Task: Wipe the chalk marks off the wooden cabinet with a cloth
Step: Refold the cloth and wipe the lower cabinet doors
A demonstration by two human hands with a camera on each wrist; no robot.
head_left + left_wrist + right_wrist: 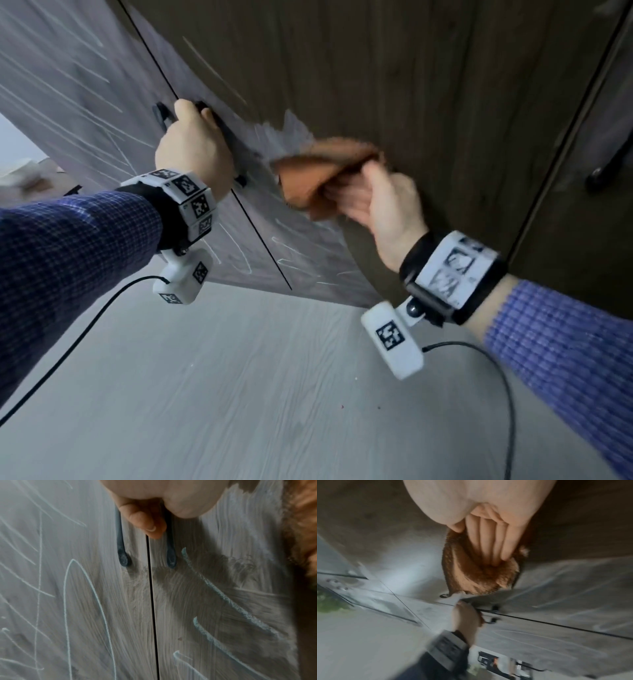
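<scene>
My right hand (373,202) grips the bunched orange cloth (318,171) against the cabinet door (428,85), at the edge of the chalk haze. The remaining chalk marks (291,250) lie below and leftward, toward my left hand (193,147), which holds the door handle (161,114).

The left hand (193,147) on the door handles (122,555) blocks the chalked panel; the dark wood on the right of the cloth (318,171) is free.

Room of a home; tall wooden cabinet (411,85) doors, pale wood-grain floor (239,394)
</scene>
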